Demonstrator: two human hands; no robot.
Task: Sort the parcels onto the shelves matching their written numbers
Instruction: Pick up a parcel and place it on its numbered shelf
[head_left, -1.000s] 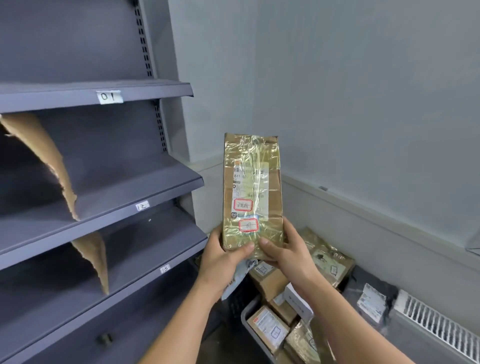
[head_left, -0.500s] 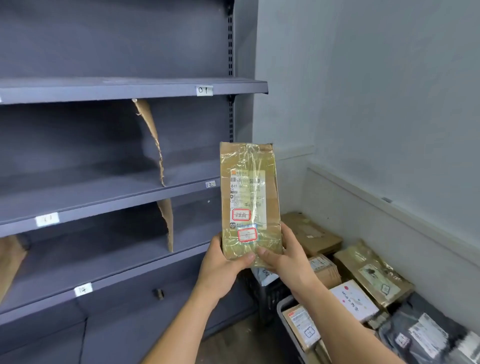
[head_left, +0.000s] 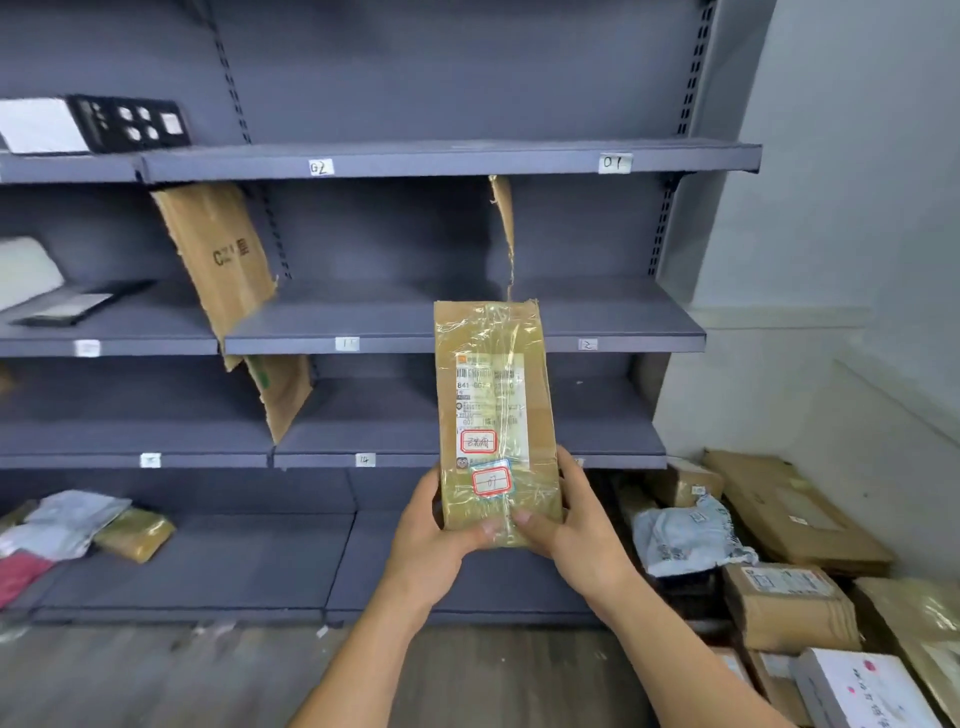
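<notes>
Two hands hold one parcel (head_left: 493, 405) upright in the middle of the frame, in front of the shelves (head_left: 467, 161). The left hand (head_left: 436, 540) grips its lower left corner and the right hand (head_left: 576, 530) grips its lower right edge, each with the thumb on the front and the fingers curled behind. The parcel is a brown box wrapped in clear tape. Its lower red-framed sticker (head_left: 491, 480) seems to read 07, but the writing is small and I am not sure.

Compared with half a second ago, the grip is the same, but the view has turned to the left. Before, only the right end of the shelves was visible. Now the whole unit faces the camera and more tags are readable: 01 (head_left: 614, 162) at the upper right, one like 02 (head_left: 320, 167) left of it, and 11 (head_left: 347, 343) and 14 (head_left: 364, 459) lower down. Torn cardboard sheets (head_left: 218, 260) stand as dividers between the sections.

For the task this means the person is probably searching for the tag that matches the number on the parcel. No tag 07 is among those I can read, so the right place may be further to the left. More parcels (head_left: 789, 597) wait on the floor at the lower right.
</notes>
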